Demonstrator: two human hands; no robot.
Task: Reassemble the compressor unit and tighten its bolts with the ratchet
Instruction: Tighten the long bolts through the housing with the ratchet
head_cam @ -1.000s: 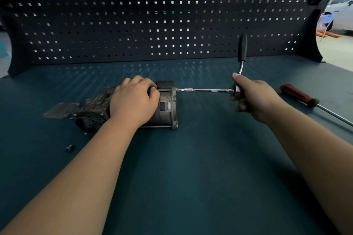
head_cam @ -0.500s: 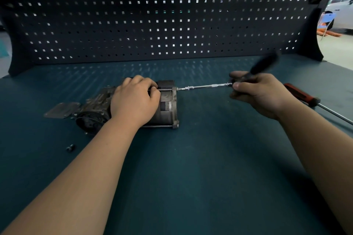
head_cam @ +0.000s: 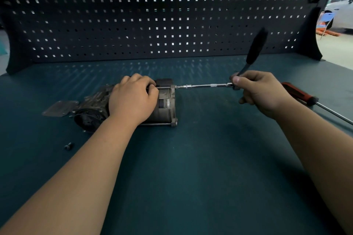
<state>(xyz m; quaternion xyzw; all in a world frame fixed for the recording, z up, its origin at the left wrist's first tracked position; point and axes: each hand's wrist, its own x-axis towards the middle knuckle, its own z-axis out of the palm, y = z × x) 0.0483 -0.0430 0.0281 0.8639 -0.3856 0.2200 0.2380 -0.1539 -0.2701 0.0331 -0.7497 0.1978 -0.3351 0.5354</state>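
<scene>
Compressor unit (head_cam: 166, 109), one, gripped by left hand (head_cam: 133, 99), one ratchet (head_cam: 255, 49) gripped by right hand (head_cam: 262, 91), one screwdriver (head_cam: 298, 92)

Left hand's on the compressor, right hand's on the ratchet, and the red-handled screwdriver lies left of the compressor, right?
Not quite. In the head view the red-handled screwdriver lies right of the compressor, beyond the right hand. The left hand is on the compressor and the right hand on the ratchet.
</scene>
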